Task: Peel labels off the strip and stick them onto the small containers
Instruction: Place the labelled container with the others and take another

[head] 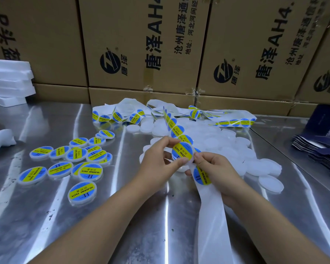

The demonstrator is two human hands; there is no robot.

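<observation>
The strip [213, 223] is running lengthwise from the near edge of the table [103, 225] toward the far edge, and the right hand [217, 172] is pinching it at the next label [202, 176]. Just beyond, the left hand [156, 161] is pinching a labelled container [182, 152]; blank containers [229, 143] are lying farther, to the right.

Bright metal, milky plastic, slick paper

The table [46, 216] is polished sheet metal (streaky reflections all over). Each container [271, 182] is frosted translucent plastic, each label [88, 171] glossy. The strip [213, 216] is smooth white paper, the boxes [55, 44] matt cardboard.
</observation>
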